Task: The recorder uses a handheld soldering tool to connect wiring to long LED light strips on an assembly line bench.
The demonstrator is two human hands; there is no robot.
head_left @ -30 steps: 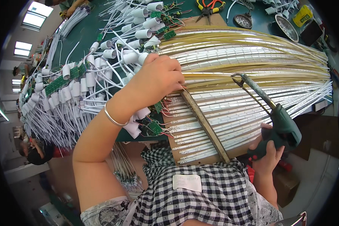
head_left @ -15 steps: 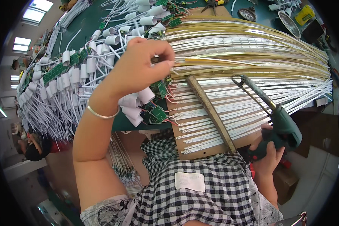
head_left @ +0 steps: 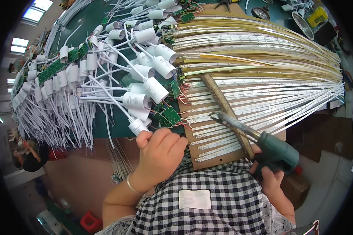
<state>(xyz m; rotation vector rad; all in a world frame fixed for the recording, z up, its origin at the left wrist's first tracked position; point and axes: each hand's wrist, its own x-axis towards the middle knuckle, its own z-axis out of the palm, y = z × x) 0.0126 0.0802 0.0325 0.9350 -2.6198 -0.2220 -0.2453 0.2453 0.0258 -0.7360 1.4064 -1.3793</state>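
My left hand [head_left: 162,152] is curled closed at the table's near edge, its thumb beside the nearest white lamp cap [head_left: 138,126]. Whatever its fingers hold is hidden. In my right hand [head_left: 271,179] is a green soldering gun [head_left: 279,152], its metal tip pointing left over the bar and the strips. White LED strips [head_left: 239,117] lie fanned out on a brown board [head_left: 211,159], with a worn bar [head_left: 227,111] across them. Red wires join several strip ends to small green circuit boards [head_left: 168,115] beside the white caps.
A large heap of white caps with cables [head_left: 66,78] covers the left of the green table [head_left: 82,35]. Yellow-edged strips [head_left: 262,29] spread along the far side. Pliers [head_left: 224,4], a metal dish [head_left: 261,13] and a yellow container [head_left: 317,15] are at the back. A person [head_left: 31,156] sits far left.
My left hand has come down from above the far strips to the near edge, by the lowest cap. The soldering gun has shifted left and lower, its tip nearer the strip ends.
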